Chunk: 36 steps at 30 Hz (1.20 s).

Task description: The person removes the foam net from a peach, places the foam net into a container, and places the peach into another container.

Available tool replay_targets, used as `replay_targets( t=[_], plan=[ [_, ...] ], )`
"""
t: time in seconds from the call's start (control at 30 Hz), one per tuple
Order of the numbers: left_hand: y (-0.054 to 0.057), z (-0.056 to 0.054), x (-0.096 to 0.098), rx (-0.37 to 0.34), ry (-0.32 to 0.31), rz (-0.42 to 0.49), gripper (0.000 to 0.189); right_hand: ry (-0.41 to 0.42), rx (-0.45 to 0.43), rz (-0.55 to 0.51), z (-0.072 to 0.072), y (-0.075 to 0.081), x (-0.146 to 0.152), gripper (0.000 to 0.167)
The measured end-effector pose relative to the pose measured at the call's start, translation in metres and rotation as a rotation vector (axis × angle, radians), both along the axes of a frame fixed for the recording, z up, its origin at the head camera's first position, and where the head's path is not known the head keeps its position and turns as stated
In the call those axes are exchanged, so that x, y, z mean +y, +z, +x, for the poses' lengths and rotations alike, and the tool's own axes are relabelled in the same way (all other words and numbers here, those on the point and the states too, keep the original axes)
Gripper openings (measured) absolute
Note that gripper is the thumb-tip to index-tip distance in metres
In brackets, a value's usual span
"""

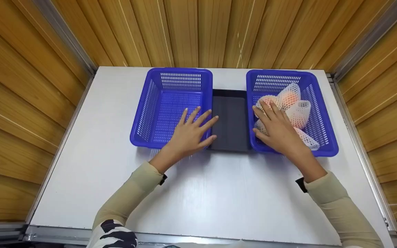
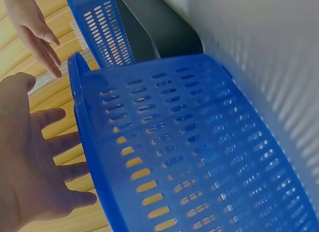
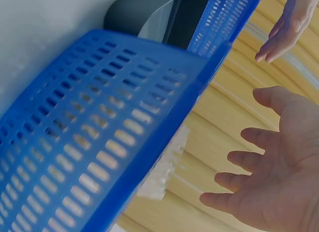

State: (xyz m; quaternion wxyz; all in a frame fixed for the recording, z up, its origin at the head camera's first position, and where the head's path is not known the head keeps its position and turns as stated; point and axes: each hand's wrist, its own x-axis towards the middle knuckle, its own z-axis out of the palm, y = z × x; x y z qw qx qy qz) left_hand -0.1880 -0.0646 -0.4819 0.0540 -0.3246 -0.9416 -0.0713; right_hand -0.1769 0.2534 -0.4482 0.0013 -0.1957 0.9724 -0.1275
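My left hand (image 1: pixel 191 134), fingers spread and straight, hovers over the front right corner of the left blue basket (image 1: pixel 137 137), which has nothing inside. Its fingers hold nothing. Over the right blue basket (image 1: pixel 329 151) my right hand (image 1: pixel 277 131) is likewise spread with nothing gripped. Several round pinkish fruits in white foam nets lie in that basket, one netted fruit (image 1: pixel 289 96) at the back and another netted fruit (image 1: pixel 298 115) beside the hand. The hand partly hides others. Both wrist views show each hand (image 2: pixel 45 162) (image 3: pixel 274 167) above its basket's rim.
A shallow black tray (image 1: pixel 229 120) sits between the two baskets. All stand on a white table (image 1: pixel 219 196) with a metal edge. Wood-patterned walls (image 1: pixel 212 34) close off the back and both sides.
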Motion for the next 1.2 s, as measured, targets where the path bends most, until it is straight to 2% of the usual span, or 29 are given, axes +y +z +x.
replay_targets(
  t=[0.13, 0.33, 0.57, 0.8, 0.97, 1.2],
  plan=[
    [-0.001, 0.006, 0.002, 0.008, -0.014, 0.017, 0.064, -0.016, 0.003, -0.013, -0.001, 0.002, 0.008, 0.068],
    [0.004, 0.017, 0.008, 0.026, -0.044, 0.045, 0.064, -0.023, 0.004, -0.036, -0.002, 0.004, 0.017, 0.07],
    [0.007, 0.03, 0.019, 0.088, -0.096, 0.108, 0.061, -0.031, 0.003, -0.042, -0.005, 0.005, 0.021, 0.071],
    [0.005, 0.039, 0.031, 0.121, -0.184, 0.172, 0.057, -0.045, -0.04, -0.056, -0.008, 0.006, 0.025, 0.069],
    [0.005, 0.044, 0.039, 0.173, -0.215, 0.182, 0.056, -0.054, -0.088, -0.054, -0.014, 0.003, 0.03, 0.07],
    [0.001, 0.05, 0.05, 0.13, -0.253, 0.198, 0.055, -0.028, -0.123, -0.039, -0.019, 0.001, 0.037, 0.075]
  ],
)
